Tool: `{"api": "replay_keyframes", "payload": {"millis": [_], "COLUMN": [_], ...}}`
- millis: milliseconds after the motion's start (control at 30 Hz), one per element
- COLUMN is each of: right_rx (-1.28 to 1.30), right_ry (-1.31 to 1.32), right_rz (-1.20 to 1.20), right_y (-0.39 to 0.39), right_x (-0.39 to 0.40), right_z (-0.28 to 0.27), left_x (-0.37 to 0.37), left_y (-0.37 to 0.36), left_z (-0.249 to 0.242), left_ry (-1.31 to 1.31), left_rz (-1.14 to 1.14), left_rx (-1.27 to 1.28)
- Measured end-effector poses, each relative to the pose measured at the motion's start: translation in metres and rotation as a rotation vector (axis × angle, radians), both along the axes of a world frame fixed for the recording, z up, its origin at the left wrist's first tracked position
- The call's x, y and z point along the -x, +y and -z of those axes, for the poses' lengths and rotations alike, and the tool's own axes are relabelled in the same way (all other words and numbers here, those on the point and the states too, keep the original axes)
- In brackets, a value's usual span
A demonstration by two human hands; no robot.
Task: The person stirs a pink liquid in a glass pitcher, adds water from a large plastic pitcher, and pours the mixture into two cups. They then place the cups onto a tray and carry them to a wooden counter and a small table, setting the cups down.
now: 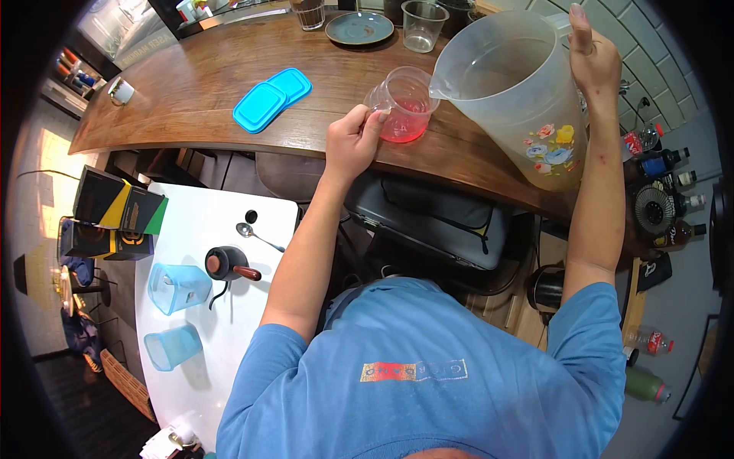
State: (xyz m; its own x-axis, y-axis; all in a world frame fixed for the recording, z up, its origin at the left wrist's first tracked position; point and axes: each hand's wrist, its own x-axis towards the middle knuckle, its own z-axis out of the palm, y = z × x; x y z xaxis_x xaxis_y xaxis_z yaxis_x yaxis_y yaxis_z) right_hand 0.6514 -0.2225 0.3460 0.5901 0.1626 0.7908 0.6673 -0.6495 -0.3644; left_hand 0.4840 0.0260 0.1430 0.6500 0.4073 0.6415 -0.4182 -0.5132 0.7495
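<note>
My left hand [353, 141] is closed at the side of a clear cup [413, 93], thumb up against it. Pink liquid [405, 122] fills the cup's lower part. My right hand [595, 61] grips the handle of a large frosted plastic pitcher [505, 107], which has flowers printed on its side. The pitcher leans toward the cup, and its spout overlaps the cup's rim in this view. Left of the cup, two blue lids [264, 105] lie on the wooden counter [183, 88], one partly over the other.
Along the counter's back stand a grey plate [359, 28], a clear plastic cup [423, 27] and a glass [309, 14]. A white table [229, 367] on the left holds two blue containers [174, 346], a dark gooseneck kettle [222, 263], a spoon [260, 236] and black boxes [115, 203].
</note>
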Motion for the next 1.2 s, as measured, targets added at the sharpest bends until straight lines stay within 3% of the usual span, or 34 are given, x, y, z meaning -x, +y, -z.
{"api": "replay_keyframes", "payload": {"millis": [467,567,733,1200], "right_rx": [-0.055,0.014,-0.041,-0.012], "right_ry": [-0.065,0.072,-0.013,-0.066], "right_rz": [0.005,0.051,-0.087,-0.085], "right_y": [0.005,0.000,0.005,0.010], "right_x": [0.000,-0.003,-0.001,0.002], "right_z": [0.002,0.001,0.000,0.003], "left_x": [0.000,0.000,0.000,-0.003], "left_y": [0.000,0.001,0.001,0.003], "left_z": [0.000,0.001,-0.001,0.004], "left_ry": [0.011,0.002,0.004,0.064], "left_rz": [-0.006,-0.003,-0.019,0.052], "left_rx": [0.015,0.013,-0.003,0.088]}}
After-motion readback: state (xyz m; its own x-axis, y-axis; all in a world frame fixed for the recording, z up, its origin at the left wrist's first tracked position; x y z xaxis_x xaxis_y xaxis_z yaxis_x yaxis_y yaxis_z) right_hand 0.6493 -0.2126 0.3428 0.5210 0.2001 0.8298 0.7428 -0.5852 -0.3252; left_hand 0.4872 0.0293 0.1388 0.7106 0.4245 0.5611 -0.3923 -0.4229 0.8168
